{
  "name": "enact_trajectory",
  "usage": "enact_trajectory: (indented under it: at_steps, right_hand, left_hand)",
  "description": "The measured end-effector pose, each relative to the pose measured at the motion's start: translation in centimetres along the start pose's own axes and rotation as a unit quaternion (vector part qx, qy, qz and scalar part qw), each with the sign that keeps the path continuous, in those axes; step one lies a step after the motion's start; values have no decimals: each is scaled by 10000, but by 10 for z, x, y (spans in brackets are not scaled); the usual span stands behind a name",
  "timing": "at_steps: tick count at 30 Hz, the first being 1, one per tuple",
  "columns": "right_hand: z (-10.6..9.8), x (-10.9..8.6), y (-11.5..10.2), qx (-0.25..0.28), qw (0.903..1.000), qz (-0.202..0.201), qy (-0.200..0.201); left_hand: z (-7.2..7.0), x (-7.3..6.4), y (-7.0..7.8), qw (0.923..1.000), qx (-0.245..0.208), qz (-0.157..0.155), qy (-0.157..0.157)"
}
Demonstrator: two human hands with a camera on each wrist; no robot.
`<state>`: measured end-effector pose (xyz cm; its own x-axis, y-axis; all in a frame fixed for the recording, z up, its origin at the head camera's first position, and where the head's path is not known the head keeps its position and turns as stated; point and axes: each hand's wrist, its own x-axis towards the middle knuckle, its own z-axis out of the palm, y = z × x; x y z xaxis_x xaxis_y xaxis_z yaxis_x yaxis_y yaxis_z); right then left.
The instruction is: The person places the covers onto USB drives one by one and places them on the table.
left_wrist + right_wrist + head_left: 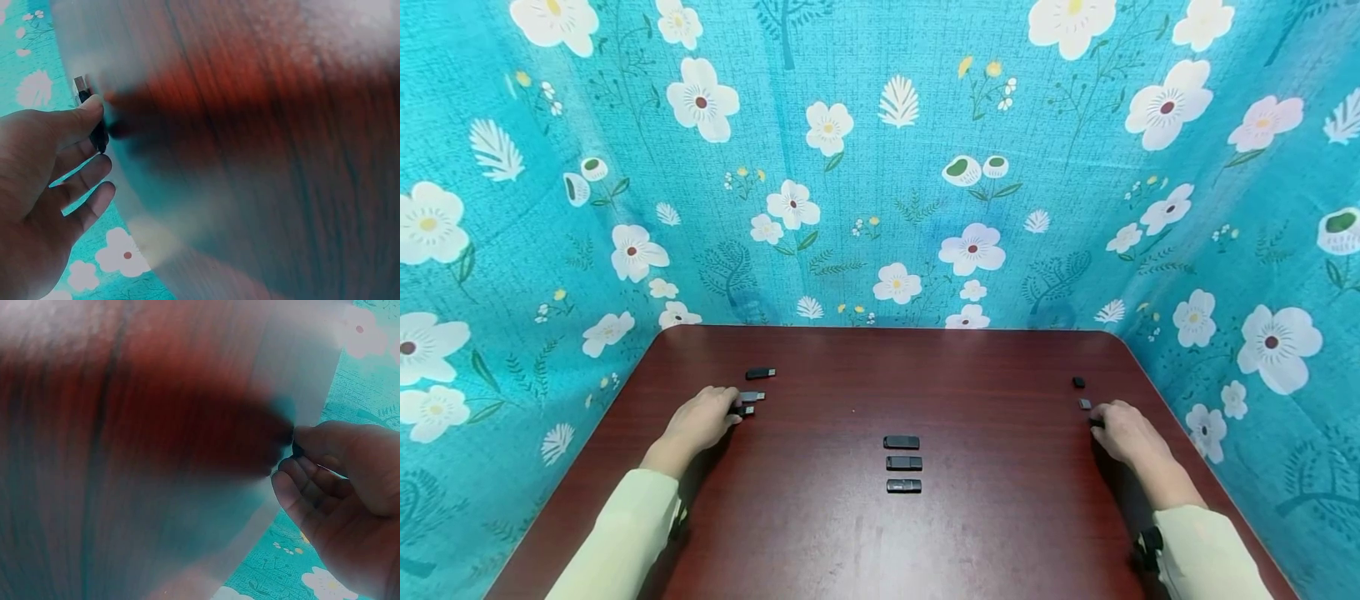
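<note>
At the left of the table my left hand [698, 419] pinches a black USB stick [97, 131] between thumb and fingers, its metal plug [79, 83] bare. Just beyond that hand lie a grey USB stick [752, 397] and a black USB stick [760, 373], both with plugs showing. Over at the right, my right hand [1129, 433] pinches a small black cap [296, 449], mostly hidden by the fingers. Beside its fingertips lies a small grey cap [1085, 404], and farther back is another black cap [1078, 382].
Three capped dark USB sticks lie in a column mid-table: the far one [901, 442], the middle one [904, 463] and the near one [904, 486]. The dark red table [820, 533] meets a blue flowered cloth [865, 167] along its back and sides.
</note>
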<state>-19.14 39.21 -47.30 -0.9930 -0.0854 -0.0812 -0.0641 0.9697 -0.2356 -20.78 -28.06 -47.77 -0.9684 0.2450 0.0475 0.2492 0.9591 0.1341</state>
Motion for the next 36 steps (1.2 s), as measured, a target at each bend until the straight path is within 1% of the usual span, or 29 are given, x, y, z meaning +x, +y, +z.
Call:
enact_trajectory:
  at_steps: [5,8,11,14,17,22,25,29,33,36]
  right_hand:
    - [1,-1,-1,18,10000,-31,-10]
    - [1,-2,-4,75,10000,20,14]
    - [0,-3,-8,199,9998,65,32]
    - [-1,-4,-16,304,9995,13,68]
    - [-1,-4,-25,352,9992,-122,141]
    - [1,-1,-42,388,9983,-318,287]
    - [2,0,-51,436,9975,-413,382]
    - [4,3,-63,528,9959,-544,489]
    - [8,6,-74,525,9950,-636,570]
    - [11,9,-82,553,9947,-672,545]
  left_hand:
    - [-3,-1,2,9999,-117,-5,7]
    - [-4,-2,3,9999,-169,-14,-9]
    - [-5,-3,5,9999,-121,26,-12]
    - [-6,-3,9,9999,-49,113,68]
    - [-6,-2,15,9997,-39,166,162]
    - [-5,1,27,9994,-181,254,171]
    - [-5,3,33,9987,-251,392,205]
    - [-5,6,42,9981,-316,460,254]
    - [-5,9,53,9981,-350,472,164]
    - [-4,12,60,9984,-350,436,44]
